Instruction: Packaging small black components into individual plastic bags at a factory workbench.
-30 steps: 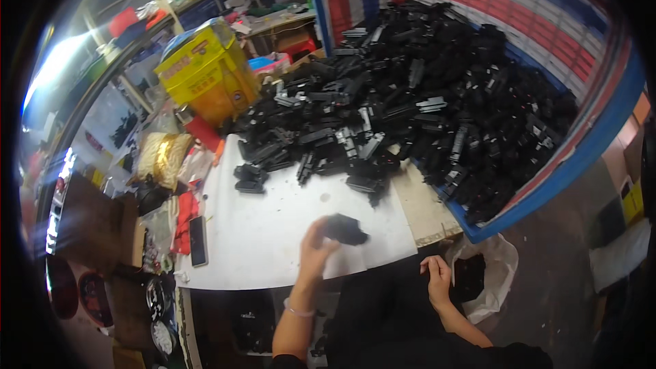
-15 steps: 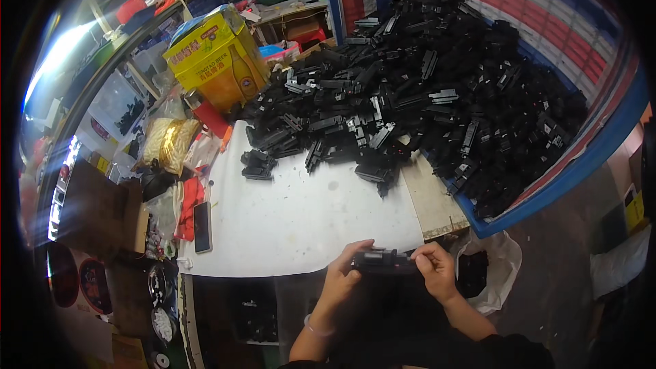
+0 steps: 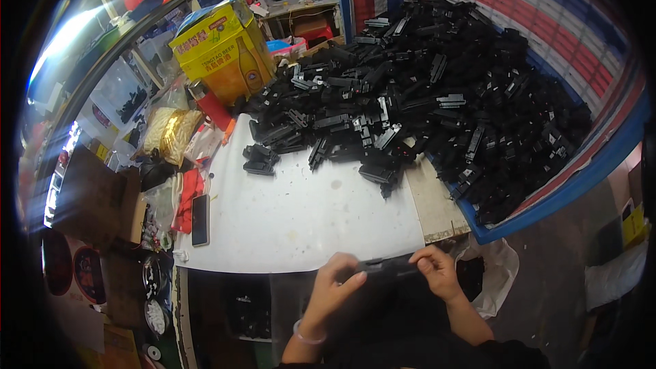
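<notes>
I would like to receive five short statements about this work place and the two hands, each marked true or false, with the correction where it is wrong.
1. The left hand holds one end of a black part. True.
2. A dark phone lies by the left edge of the white sheet. True.
3. The right hand lies flat on the white sheet. False: its fingers are at the right end of the black part.
4. The yellow carton stands left of the pile of black parts. True.
5. A bracelet is on the right wrist. False: it is on the left wrist.
</notes>
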Available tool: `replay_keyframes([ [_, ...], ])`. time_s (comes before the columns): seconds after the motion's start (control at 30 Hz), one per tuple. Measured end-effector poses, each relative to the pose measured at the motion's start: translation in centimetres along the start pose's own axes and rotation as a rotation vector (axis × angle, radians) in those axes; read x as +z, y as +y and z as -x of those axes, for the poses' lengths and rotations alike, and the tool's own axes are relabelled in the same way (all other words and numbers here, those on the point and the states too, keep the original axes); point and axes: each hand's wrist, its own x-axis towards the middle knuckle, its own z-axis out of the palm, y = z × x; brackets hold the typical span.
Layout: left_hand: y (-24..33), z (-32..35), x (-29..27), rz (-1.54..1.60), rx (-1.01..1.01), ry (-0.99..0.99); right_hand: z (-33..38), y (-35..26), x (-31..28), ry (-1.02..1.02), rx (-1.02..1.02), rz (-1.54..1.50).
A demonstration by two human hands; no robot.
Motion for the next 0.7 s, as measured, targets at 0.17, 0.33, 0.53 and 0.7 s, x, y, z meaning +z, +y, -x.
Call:
replay_keyframes([
  [0.17,1.2,3.3,-8.1,-0.610,-0.106,-0.138,-3.1,2.1,-1.4,-0.098,-0.143,0.561],
  [0.33,-2.5,7.5,-10.7,-1.341,-0.273,-0.348,-10.5,4.1,-1.7,0.019,-0.408,0.943],
  [0.53,-1.3,2.5,-4.9,-0.810,0.039,-0.486,-16.5,5.5,-1.0,0.095,-0.632,1.116],
  [0.7,-4.2,0.1,-1.2,0.007,-0.162,-0.193,-13.1,3.6,1.1,0.086,-0.892,1.011],
])
